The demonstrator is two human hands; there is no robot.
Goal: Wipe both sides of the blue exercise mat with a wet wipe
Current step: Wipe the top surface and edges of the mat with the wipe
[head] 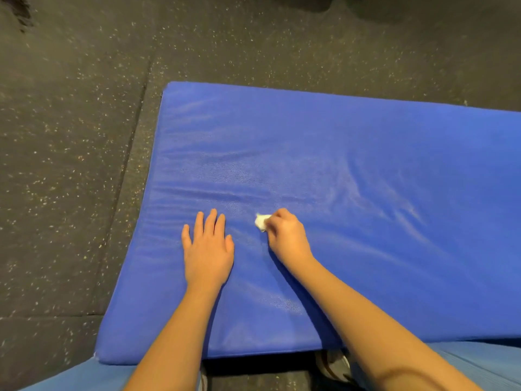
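Observation:
The blue exercise mat (pixel 352 170) lies flat on the floor and fills the middle and right of the head view. My left hand (pixel 207 246) rests flat on the mat near its left end, fingers straight and spread. Just to its right, my right hand (pixel 286 235) grips a small crumpled white wet wipe (pixel 261 221) and holds it against the mat's surface. Only a bit of the wipe shows past the fingers. Shiny streaks run across the mat to the right of my hands.
Dark speckled rubber flooring (pixel 70 165) surrounds the mat, with a seam running down the left. My knees in light blue trousers (pixel 479 365) show at the bottom edge, with a shoe (pixel 334 365) between them.

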